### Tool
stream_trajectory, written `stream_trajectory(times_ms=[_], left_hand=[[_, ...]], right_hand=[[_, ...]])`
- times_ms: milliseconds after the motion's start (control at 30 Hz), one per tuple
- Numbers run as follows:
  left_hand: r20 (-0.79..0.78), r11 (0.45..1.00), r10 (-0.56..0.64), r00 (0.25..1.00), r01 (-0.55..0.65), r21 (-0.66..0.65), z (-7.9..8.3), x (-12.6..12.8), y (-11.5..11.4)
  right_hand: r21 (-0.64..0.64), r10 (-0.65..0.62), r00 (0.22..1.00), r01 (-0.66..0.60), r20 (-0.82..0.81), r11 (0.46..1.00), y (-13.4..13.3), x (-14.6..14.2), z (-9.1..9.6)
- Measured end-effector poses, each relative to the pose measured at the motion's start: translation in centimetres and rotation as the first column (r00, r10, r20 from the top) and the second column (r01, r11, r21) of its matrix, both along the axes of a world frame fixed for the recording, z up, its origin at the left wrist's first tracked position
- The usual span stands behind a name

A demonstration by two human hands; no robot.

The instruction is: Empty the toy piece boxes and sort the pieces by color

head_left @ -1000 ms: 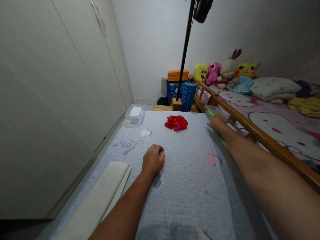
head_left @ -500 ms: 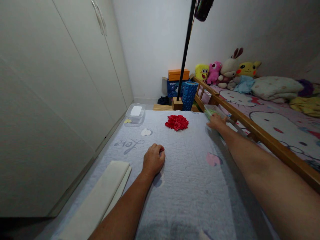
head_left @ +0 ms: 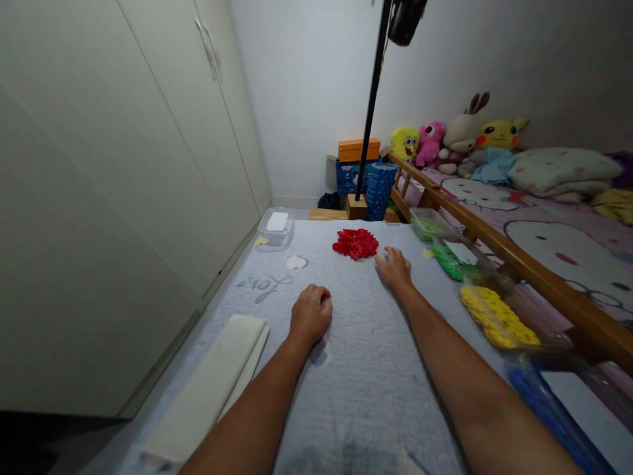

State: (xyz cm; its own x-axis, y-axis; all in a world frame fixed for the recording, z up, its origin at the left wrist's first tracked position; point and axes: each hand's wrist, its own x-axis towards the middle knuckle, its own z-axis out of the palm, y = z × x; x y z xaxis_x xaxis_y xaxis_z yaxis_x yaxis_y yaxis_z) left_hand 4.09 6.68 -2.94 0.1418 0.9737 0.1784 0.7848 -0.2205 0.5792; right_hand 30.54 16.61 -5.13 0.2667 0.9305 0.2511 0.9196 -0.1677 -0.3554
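My left hand [head_left: 310,313] rests on the pale blue sheet [head_left: 356,369] with its fingers loosely curled. A small gap shows between thumb and forefinger, and nothing is visible in it. My right hand [head_left: 394,269] is just right of a pile of red plastic snowflake-like pieces [head_left: 355,243], its fingers partly stretched out and apart, holding nothing that I can see. Along the right edge are clear plastic boxes: one with light green pieces [head_left: 429,227], one with green pieces [head_left: 450,262], one with yellow pieces [head_left: 497,318] and one with blue pieces [head_left: 537,399].
A clear lidded box [head_left: 275,227] with a white label stands at the far left. Folded cream cloth [head_left: 208,389] lies left of my left arm. A wooden bed rail [head_left: 487,247] borders the right side; a black pole [head_left: 370,105] rises beyond the far edge.
My right hand has moved left, from the light green box at the right edge to beside the red pile. The boxes its arm covered now show. My left hand stays on the sheet.
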Motion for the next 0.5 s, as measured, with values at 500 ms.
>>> stream_trajectory(times_ms=[500], left_hand=[[0.254,0.936,0.347,0.903,-0.316,-0.154,3.1,-3.6,12.5]], right_hand=[[-0.022,0.009,0.998,-0.007,0.066,1.0,-0.5,0.0,0.4]])
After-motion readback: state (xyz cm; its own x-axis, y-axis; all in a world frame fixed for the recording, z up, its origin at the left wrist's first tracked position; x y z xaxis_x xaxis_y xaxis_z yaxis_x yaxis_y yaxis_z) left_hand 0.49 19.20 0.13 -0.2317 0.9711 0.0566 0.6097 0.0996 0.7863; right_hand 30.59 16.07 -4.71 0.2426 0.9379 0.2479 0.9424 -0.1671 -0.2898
